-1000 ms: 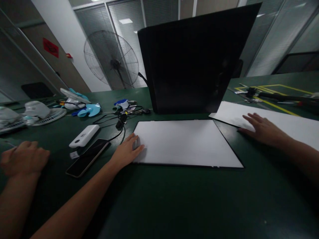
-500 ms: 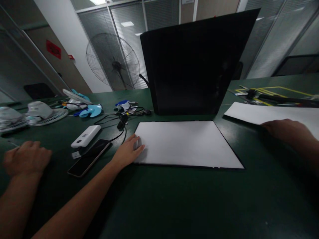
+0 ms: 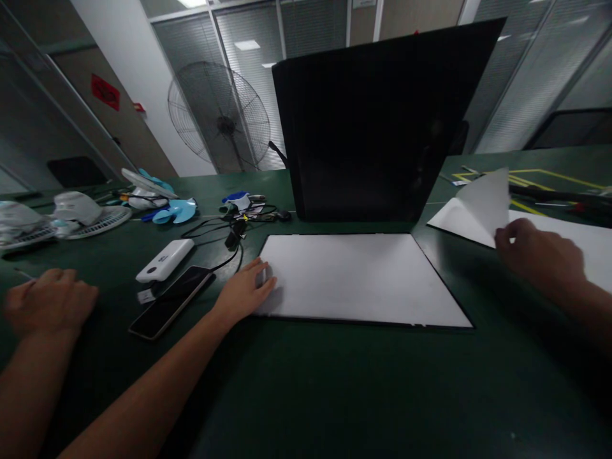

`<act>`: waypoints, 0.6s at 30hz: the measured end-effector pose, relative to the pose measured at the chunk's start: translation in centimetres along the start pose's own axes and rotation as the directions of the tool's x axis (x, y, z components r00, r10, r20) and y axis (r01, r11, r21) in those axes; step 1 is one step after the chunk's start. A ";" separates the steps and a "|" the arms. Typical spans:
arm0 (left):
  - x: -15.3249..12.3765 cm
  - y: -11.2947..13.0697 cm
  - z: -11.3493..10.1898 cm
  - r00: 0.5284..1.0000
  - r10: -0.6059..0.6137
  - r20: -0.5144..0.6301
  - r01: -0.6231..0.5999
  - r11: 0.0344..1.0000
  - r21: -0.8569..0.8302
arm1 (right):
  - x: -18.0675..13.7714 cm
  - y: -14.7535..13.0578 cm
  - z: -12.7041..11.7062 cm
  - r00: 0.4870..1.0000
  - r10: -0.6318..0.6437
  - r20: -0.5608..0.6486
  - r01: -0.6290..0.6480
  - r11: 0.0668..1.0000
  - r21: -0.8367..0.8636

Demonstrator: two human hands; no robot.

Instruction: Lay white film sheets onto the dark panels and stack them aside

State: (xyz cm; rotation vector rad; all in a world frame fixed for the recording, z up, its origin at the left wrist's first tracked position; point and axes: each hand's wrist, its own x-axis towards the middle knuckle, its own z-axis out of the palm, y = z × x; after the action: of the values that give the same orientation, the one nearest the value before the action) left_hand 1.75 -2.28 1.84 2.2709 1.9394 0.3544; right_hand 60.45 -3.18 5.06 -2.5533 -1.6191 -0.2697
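A flat white panel [image 3: 354, 277] with a thin black border lies on the green table in front of me. My left hand [image 3: 246, 287] rests on its left edge, fingers stretched out and apart. At the right, my right hand [image 3: 542, 252] pinches the edge of a thin white sheet [image 3: 490, 197], whose corner curls upward. Beneath that sheet lies more white sheet material [image 3: 463, 220], partly covered by the hand. A large black panel [image 3: 382, 127] stands tilted behind the white one.
Another person's hand [image 3: 50, 303] lies at the far left, holding a thin stick. Between us are a phone [image 3: 172, 303] and a white power bank [image 3: 165, 260]. Cables [image 3: 234, 233], small fans [image 3: 176, 211] and white fan parts [image 3: 79, 210] sit farther back. A big floor fan [image 3: 224, 124] stands beyond.
My right hand has lifted the edge of the white sheet, so its corner now curls up off the pile. My left hand stays on the panel.
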 end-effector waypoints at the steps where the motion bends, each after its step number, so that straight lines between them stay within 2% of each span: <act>1: 0.0 0.1 0.0 1.000 0.001 0.000 -0.001 1.000 0.002 | -0.9 -1.1 -0.8 0.999 -0.035 -0.028 0.035 0.999 -0.010; 4: -0.1 0.3 0.0 1.000 -0.005 -0.012 0.005 1.000 0.000 | -4.0 -4.8 -2.2 0.967 -0.250 -0.052 0.247 0.968 -0.051; 6: -0.1 0.3 0.0 1.000 -0.013 -0.022 0.012 1.000 -0.021 | -6.4 -7.5 -2.2 0.897 -0.442 0.007 0.442 0.897 -0.028; 8: -0.2 0.3 0.0 0.999 -0.012 -0.033 0.010 0.998 -0.058 | -8.9 -9.9 -1.7 0.773 -0.630 0.077 0.627 0.777 0.060; 10: -0.3 0.4 0.0 0.999 -0.004 -0.044 -0.001 0.995 -0.100 | -11.4 -11.7 -1.2 0.614 -0.785 0.083 0.765 0.618 0.181; 13: -0.5 0.6 -0.1 0.999 0.000 -0.051 -0.008 0.989 -0.148 | -14.2 -13.1 -1.2 0.405 -0.914 0.037 0.847 0.390 0.362; 16: -0.6 0.9 -0.1 1.000 -0.010 -0.029 0.006 0.991 -0.136 | -15.6 -13.3 -1.8 0.254 -0.967 0.022 0.834 0.230 0.502; 18: -0.5 1.0 0.1 1.000 -0.012 -0.016 0.011 0.996 -0.087 | -15.7 -13.1 -1.9 0.209 -0.978 -0.004 0.822 0.173 0.542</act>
State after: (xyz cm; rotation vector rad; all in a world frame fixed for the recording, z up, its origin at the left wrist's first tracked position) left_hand 2.63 -2.97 1.89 2.2090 1.9049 0.4485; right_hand 41.87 -11.78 3.63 -0.9237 -2.7947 0.5017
